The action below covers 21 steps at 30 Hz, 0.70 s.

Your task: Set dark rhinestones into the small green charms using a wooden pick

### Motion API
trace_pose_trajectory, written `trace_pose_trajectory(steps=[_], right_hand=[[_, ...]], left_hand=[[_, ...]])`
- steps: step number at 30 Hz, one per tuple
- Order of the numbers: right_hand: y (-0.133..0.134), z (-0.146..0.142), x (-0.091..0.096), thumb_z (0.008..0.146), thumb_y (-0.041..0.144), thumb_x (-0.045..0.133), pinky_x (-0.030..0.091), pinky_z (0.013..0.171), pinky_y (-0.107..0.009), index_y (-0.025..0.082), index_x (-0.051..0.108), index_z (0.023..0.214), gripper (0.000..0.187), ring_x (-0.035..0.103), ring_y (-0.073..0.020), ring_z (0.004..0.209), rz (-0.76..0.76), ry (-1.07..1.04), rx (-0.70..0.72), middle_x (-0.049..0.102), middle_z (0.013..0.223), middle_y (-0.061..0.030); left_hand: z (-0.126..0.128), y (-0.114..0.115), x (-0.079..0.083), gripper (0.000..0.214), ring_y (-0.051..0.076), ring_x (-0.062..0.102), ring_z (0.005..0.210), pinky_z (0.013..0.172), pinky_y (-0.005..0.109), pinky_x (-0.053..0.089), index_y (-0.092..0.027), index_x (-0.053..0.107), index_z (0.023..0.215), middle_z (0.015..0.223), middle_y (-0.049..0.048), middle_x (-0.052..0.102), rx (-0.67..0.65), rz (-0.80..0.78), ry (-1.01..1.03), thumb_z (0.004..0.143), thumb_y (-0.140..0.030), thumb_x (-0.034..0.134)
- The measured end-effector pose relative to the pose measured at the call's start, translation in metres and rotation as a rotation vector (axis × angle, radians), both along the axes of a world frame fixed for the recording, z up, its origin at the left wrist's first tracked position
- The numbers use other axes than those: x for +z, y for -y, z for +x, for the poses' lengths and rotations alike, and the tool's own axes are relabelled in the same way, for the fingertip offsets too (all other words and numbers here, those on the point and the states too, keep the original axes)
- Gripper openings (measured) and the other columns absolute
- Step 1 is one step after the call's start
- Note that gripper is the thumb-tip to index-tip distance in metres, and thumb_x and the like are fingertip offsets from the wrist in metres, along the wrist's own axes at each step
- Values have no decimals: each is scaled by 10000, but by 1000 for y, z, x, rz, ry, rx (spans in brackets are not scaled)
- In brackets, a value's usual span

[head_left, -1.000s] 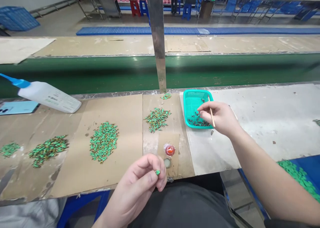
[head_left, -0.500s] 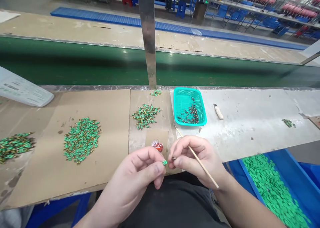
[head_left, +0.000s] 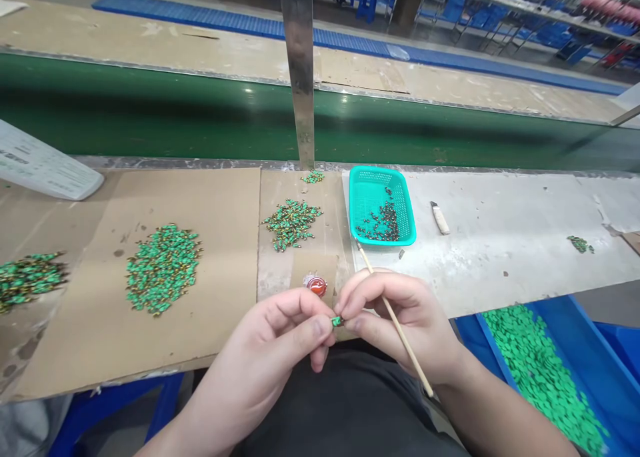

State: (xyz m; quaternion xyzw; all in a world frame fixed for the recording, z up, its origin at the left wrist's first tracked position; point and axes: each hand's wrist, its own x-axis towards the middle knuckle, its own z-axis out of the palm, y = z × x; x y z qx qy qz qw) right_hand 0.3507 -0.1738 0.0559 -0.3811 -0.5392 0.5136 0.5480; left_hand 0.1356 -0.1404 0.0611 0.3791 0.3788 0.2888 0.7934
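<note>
My left hand [head_left: 280, 350] pinches a tiny green piece [head_left: 337, 321] between thumb and forefinger, just over the table's front edge. My right hand [head_left: 400, 317] meets it from the right, its fingertips pressed on the same piece, with a thin wooden stick [head_left: 395, 323] tucked between its fingers and slanting up-left to down-right. Just behind the hands a red bottle cap [head_left: 316, 285] lies on a small cardboard square. A teal mesh basket [head_left: 373, 183] with several small dark parts stands further back.
Piles of green pieces lie on cardboard sheets: a small pile [head_left: 291, 222], a larger pile [head_left: 161, 267] and another pile at the left edge [head_left: 27, 278]. A white bottle [head_left: 45, 167] lies at the left. A blue bin [head_left: 620, 357] of green pieces sits low right. A metal post [head_left: 300, 70] rises behind.
My right hand left the teal basket and came down to meet my left hand at the table's front edge. It now touches the green piece. The view shifted rightward.
</note>
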Motion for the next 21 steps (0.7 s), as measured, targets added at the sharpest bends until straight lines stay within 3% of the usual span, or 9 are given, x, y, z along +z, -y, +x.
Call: trace_pose_trajectory(steps=[11, 21], right_hand=[[0, 3, 7, 1037, 51, 817, 704, 958, -274, 202, 841, 1043, 154, 860, -165, 979, 232, 303, -50, 884, 1033, -52], [4, 3, 11, 1118, 35, 722, 684, 970, -242, 166, 795, 1134, 151, 824, -161, 1007, 393, 526, -56, 858, 1052, -74]], left_hand=[[-5, 5, -9, 404, 132, 582, 630, 629, 227, 483, -230, 844, 801, 648, -10, 696, 19, 116, -95, 960, -587, 949], [-1, 10, 4, 268, 162, 628, 626, 604, 230, 520, -226, 811, 750, 642, 3, 696, 122, 280, -336, 955, -391, 863]])
